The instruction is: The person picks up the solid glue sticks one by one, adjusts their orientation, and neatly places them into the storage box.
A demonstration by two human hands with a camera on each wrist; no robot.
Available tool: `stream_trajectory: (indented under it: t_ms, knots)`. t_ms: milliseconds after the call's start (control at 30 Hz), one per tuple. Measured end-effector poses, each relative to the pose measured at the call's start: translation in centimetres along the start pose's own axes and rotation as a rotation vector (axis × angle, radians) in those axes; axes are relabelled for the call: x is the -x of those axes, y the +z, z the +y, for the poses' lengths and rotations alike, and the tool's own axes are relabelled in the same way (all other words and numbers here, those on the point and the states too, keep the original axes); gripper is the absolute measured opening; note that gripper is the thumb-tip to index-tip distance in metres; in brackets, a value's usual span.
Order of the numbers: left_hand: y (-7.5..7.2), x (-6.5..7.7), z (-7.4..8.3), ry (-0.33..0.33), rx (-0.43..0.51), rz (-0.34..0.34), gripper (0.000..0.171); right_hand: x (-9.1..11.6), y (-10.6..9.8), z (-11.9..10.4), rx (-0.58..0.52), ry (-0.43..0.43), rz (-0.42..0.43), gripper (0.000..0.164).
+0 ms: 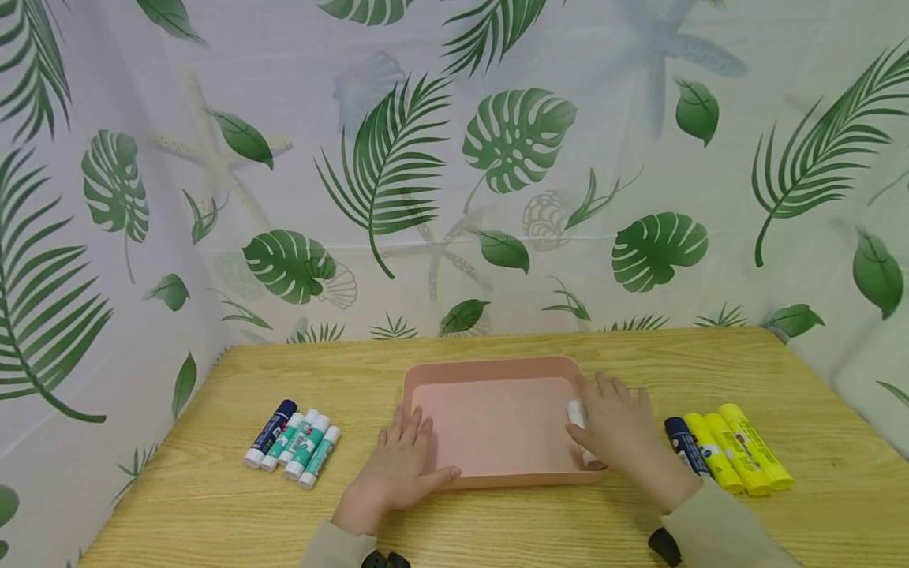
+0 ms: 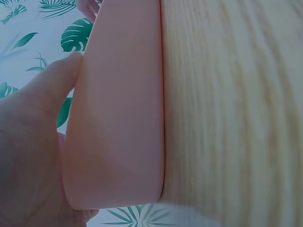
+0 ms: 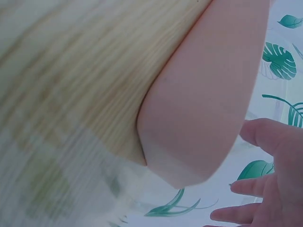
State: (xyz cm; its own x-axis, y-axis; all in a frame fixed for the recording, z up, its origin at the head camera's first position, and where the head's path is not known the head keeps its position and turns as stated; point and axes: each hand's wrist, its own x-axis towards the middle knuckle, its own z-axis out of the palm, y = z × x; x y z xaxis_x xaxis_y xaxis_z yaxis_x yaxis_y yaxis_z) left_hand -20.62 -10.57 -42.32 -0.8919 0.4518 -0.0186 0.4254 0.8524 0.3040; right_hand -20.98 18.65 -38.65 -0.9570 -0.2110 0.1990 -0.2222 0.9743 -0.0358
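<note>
A shallow pink tray (image 1: pixel 490 369) sits on the wooden table between both hands. At its left front corner my left hand (image 1: pixel 401 469) rests with spread fingers along the left side and its thumb on the front rim; the left wrist view shows that thumb (image 2: pixel 66 71) at the tray's edge. Over the right side my right hand (image 1: pixel 619 426) lies with fingers extended, the thumb reaching across a white glue stick (image 1: pixel 576 412). That stick lies inside the tray along the right wall, partly hidden by the hand. In the right wrist view the thumb (image 3: pixel 260 132) meets the rim.
Left of the tray lie a dark blue glue stick (image 1: pixel 272 434) and several green-and-white glue sticks (image 1: pixel 307 443). To the right, partly behind my right forearm, are a dark blue glue stick (image 1: pixel 686 446) and yellow glue sticks (image 1: pixel 738 451). A leaf-patterned curtain (image 1: pixel 426 158) hangs behind the table.
</note>
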Motion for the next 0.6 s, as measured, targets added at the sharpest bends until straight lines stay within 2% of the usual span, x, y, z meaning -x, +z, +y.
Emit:
stream_trajectory:
  t_ms: [267, 600]
  knots:
    - [-0.2, 0.0, 0.1, -0.001, 0.011, -0.008, 0.083, 0.8, -0.7, 1.2, -0.024, 0.082, -0.085, 0.068]
    - [-0.4, 0.1, 0.3, -0.004, 0.02, -0.013, 0.083, 2.1, -0.6, 4.0, -0.014, 0.113, -0.053, 0.07]
